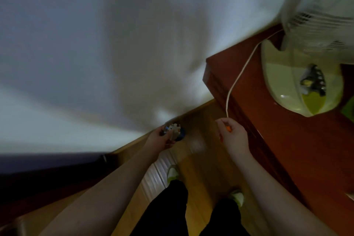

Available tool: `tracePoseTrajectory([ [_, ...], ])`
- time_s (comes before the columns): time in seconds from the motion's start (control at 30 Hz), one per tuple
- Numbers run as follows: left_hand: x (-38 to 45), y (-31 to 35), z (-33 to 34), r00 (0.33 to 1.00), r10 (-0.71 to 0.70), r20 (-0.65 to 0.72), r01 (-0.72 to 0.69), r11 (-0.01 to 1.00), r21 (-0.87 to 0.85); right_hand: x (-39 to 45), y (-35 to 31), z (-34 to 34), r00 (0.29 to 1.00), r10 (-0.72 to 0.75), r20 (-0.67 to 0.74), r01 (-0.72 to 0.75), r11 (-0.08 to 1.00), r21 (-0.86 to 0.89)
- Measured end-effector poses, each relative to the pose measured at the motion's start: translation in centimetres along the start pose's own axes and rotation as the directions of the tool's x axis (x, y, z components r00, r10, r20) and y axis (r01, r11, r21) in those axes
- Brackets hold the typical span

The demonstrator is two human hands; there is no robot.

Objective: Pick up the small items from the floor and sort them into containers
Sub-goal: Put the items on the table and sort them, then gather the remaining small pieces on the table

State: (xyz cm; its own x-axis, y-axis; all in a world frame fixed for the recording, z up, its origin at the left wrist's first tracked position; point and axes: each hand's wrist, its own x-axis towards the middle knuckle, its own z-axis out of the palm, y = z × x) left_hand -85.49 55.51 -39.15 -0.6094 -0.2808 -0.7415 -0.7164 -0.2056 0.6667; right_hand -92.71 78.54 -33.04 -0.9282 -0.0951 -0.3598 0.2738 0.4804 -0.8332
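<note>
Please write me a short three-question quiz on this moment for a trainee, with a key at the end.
1. True or false: the left hand holds a cluster of small toy pieces.
2. Which colour is the small item gripped in the right hand? A) green B) orange C) purple
3. Fill in: the fan stands on the reddish-brown ____, with its white cord hanging over the edge.

Key: 1 true; 2 B; 3 cabinet. The picture is blurred, so the exact shapes of the pieces cannot be told.
</note>
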Motion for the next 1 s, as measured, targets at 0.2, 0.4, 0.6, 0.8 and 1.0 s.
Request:
tracePoseTrajectory([
  [0.2, 5.4, -3.6, -0.8, 0.995, -0.064, -0.080, 0.068, 0.996, 0.056, 2.3, 2.0, 4.7, 0.995, 0.034, 0.089, -0.034, 0.999, 0.001],
  [0.4, 12.4, -7.4, -0.2, 0.978, -0.189, -0.086, 0.190, 0.982, 0.008, 5.7, 6.4, 8.3, 0.982, 0.106, 0.155, -0.111, 0.993, 0.024],
  [0.6, 19.0, -10.9, 0.3, 0.960, -0.263, -0.098, 0.262, 0.965, -0.027, 7.8, 10.4, 11.3, 0.969, 0.175, 0.176, -0.185, 0.982, 0.041],
  [0.8, 23.2, -12.0, 1.2, 0.942, -0.297, -0.158, 0.299, 0.954, -0.016, 7.3, 13.6, 12.9, 0.977, 0.180, 0.112, -0.184, 0.982, 0.032],
  [1.0, 23.6, -11.2, 1.3, 0.900, -0.388, -0.197, 0.385, 0.921, -0.054, 6.7, 16.4, 12.4, 0.977, 0.207, 0.057, -0.206, 0.978, -0.014],
])
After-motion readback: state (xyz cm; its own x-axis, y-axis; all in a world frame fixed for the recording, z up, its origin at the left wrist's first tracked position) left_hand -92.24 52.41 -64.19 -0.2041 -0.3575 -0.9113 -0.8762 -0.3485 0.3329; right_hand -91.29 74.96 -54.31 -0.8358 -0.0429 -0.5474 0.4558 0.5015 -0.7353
